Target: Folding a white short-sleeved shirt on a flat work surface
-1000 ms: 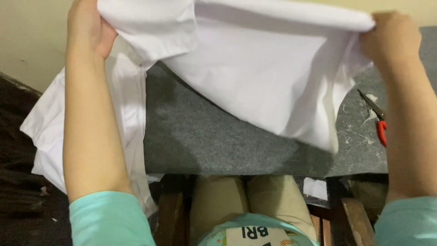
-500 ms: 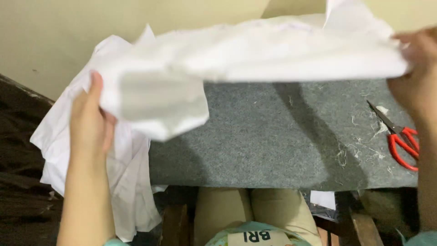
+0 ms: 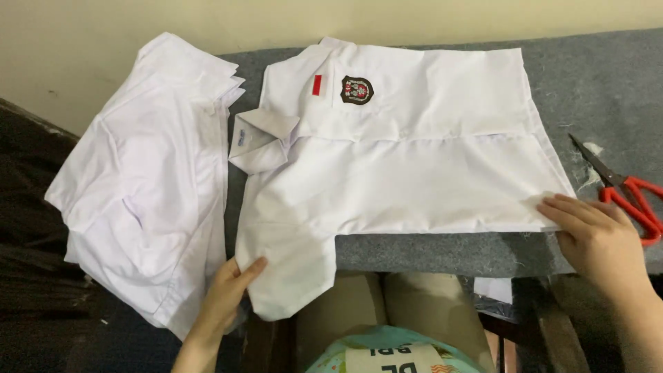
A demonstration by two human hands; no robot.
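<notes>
A white short-sleeved shirt [image 3: 407,159] lies spread flat on the grey felt table top [image 3: 601,83], collar to the left, with a red strip and a dark badge on its chest. My left hand [image 3: 224,300] grips the near sleeve where it hangs over the table's front edge. My right hand [image 3: 597,238] rests on the shirt's hem corner at the right, fingers flat and pressing it down.
A pile of white shirts [image 3: 145,186] lies at the left, partly draped off the table. Red-handled scissors [image 3: 621,186] lie on the felt just beyond my right hand, among thread scraps. A pale wall runs behind. My knees show under the table edge.
The shirt was held up in the air between both hands; now it has come down and lies flat on the table, with my hands at its sleeve and hem corner.
</notes>
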